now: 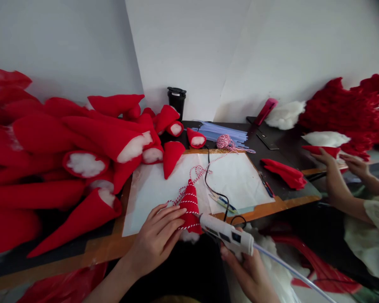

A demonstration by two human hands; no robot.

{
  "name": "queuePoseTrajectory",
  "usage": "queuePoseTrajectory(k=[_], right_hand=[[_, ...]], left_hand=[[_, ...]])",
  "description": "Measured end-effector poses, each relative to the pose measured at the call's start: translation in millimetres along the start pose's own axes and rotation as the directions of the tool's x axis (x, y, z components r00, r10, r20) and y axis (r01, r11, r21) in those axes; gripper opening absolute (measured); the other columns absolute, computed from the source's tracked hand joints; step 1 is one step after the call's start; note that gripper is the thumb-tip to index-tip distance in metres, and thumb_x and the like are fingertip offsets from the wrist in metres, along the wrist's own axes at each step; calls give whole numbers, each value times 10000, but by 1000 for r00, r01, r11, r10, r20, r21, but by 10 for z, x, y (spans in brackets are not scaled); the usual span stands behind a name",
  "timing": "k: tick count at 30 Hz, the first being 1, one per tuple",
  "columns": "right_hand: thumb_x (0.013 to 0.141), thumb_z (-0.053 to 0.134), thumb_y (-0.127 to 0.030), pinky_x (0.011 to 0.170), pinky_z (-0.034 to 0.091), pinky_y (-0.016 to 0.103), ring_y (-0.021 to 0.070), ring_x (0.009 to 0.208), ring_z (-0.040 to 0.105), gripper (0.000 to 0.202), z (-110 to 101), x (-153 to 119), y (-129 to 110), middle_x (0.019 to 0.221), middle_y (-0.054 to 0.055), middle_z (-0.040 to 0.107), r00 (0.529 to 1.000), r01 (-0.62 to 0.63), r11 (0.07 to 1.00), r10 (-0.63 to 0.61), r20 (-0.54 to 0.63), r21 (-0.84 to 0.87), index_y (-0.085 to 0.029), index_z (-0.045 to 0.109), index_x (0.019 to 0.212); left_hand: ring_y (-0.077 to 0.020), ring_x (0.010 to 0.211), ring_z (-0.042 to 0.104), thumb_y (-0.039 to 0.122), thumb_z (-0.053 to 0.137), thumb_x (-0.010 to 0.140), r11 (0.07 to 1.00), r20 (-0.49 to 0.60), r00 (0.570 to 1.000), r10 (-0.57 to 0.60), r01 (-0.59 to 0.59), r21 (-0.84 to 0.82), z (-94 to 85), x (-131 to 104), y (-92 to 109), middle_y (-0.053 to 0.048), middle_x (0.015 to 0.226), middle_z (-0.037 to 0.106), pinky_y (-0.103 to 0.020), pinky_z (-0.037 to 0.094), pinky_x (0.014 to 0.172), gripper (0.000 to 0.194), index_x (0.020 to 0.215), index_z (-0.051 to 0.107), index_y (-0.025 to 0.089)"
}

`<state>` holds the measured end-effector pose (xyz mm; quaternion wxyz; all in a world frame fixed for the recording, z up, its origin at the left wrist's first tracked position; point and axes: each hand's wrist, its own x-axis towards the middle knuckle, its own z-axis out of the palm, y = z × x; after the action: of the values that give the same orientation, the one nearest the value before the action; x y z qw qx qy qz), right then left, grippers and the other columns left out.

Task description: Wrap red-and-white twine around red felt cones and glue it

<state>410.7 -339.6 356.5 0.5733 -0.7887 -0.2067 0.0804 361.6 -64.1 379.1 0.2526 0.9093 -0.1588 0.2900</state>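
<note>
My left hand [159, 231] holds a small stuffed red felt cone [190, 198] from its left side, tip pointing away from me. Red-and-white twine [197, 170] winds round the cone, with loose loops beyond its tip. White stuffing [189, 236] shows at the near, open end. In my right hand [248, 269] is a white hot glue gun [227, 233], fingers wrapped round its handle. Its nozzle is at the cone's right side; whether it touches cannot be made out. A long clear glue stick [290, 269] sticks out of the gun's back.
Stuffed red cones [91, 130] are heaped on the left. White paper [240, 179] covers the table's middle, with a twine ball [225, 142], glue sticks [221, 132] and a black cup [177, 101] behind. A black cord [208, 181] crosses the paper. At right, a co-worker's hands [328, 162] hold a red cone.
</note>
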Motion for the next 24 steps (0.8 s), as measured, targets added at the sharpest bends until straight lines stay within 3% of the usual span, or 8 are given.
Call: queuePoseTrajectory(k=[6,11,17,21,24], right_hand=[[932,637,-356,862,616,343,221,933,711,365,44,-5,-9,1130,74,720,1000,-21,993,20,10,112,-278,614,1288],[893,700,-270,882,596,262,192,946,741,344,38,33,-135,1023,47,768,993,79,991,-69,-95,105,-287,621,1227],[892,688,-247,884,591,230,174,910,758,229,25,152,-348,966,21,791,984,169,984,-165,-69,54,-281,680,1118],[904,674,-298,902,599,280,196,951,745,225,51,187,-375,1011,25,778,992,91,994,-86,-87,55,-278,671,1128],[893,679,-363,921,604,355,243,979,735,247,77,224,-377,1031,49,768,993,29,999,-24,-117,34,-274,671,1123]], left_hand=[[-215,1229,580,28,594,910,1000,11,1000,5,-5,0,-9,-25,13,-109,1276,686,-435,371,1117,236,1112,614,148],[-218,1224,586,23,595,904,1000,15,1000,12,-12,6,-25,-28,-2,-105,1261,693,-441,371,1114,252,1120,608,152],[-235,1201,597,59,603,892,999,10,999,-37,37,-1,-20,-58,-19,-109,1253,689,-458,402,1093,362,1235,563,167],[-308,1223,571,161,604,856,984,-87,986,-145,135,-117,-116,-51,48,-177,1317,624,-532,431,1064,653,1462,367,115],[-303,1151,579,146,608,846,988,-264,953,-149,133,-79,-197,99,244,-158,1234,635,-518,452,1015,569,1399,473,133]])
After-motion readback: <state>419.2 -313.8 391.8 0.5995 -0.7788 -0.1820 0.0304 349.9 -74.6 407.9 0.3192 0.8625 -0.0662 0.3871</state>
